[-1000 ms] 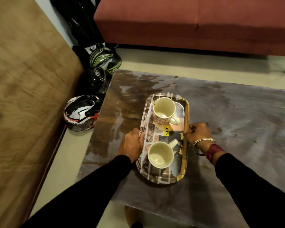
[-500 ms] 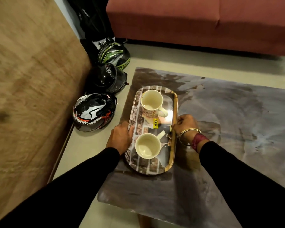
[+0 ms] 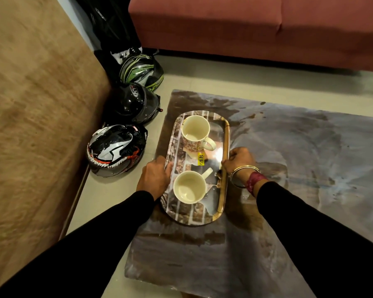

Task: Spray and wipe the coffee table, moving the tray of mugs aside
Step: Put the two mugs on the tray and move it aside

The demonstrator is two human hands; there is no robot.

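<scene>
An oval patterned tray (image 3: 222,203) with a gold rim lies at the left end of the grey-brown marbled coffee table (image 3: 299,160). Two cream mugs stand on it: a patterned one (image 3: 195,134) at the far end and a plain one (image 3: 188,187) nearer me, both empty. My left hand (image 3: 154,176) grips the tray's left rim. My right hand (image 3: 238,159), with bangles at the wrist, grips the right rim. No spray bottle or cloth is in view.
Three motorcycle helmets sit on the floor left of the table: a white-and-black one (image 3: 115,149), a black one (image 3: 134,103) and a green-striped one (image 3: 141,70). A tan bed or sofa (image 3: 30,115) fills the left. A red sofa (image 3: 256,29) runs behind the table.
The tray with both mugs has slid left across the table, from near its middle to its left end, with both hands staying on its rims.
</scene>
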